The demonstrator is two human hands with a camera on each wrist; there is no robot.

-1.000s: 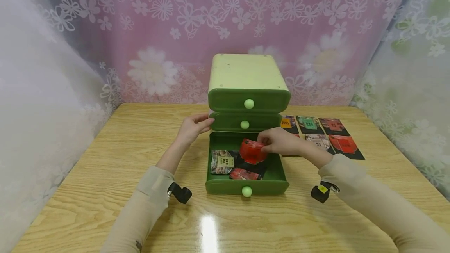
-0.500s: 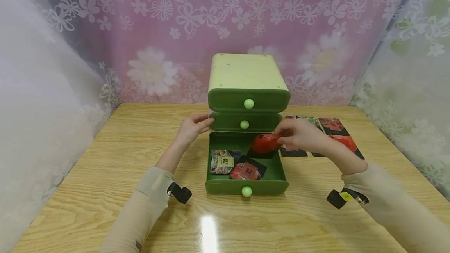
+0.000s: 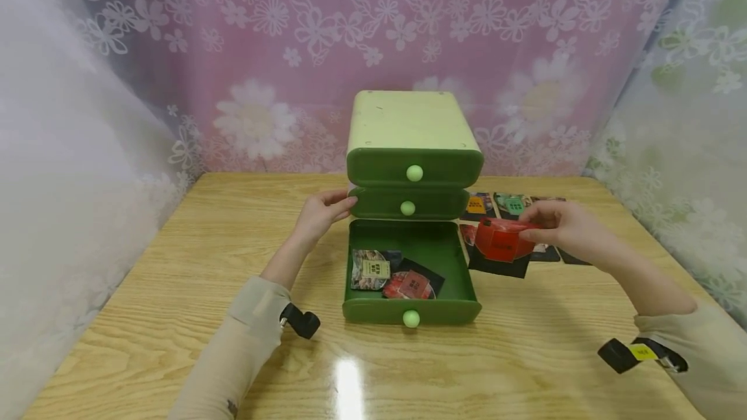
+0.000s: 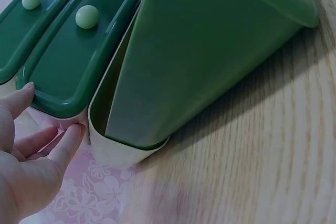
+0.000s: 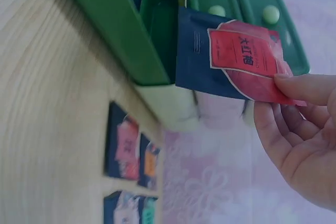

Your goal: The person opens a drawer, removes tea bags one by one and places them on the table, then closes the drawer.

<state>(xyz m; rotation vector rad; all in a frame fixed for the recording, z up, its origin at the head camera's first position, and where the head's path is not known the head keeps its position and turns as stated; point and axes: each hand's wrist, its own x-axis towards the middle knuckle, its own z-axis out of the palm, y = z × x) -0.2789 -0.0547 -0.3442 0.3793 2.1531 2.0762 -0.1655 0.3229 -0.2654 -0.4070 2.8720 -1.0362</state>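
Between thumb and fingers my right hand pinches a red and black tea packet, held in the air just right of the bottom drawer. Its printed front faces the camera in the right wrist view. At the cabinet's left side, my left hand touches the edge of the middle drawer with its fingertips. The small cabinet has a cream top and green drawer fronts. Its bottom drawer is pulled out, and inside lie a packet with a pale green label and a red packet.
More packets lie in rows on the table right of the cabinet, including one with an orange label and one with a green label. My right hand and the held packet partly cover the rows. A floral curtain hangs behind.
My right hand has lifted the red tea packet out of the bottom drawer and carried it to the right, past the drawer's side. The left hand has stayed at the cabinet.
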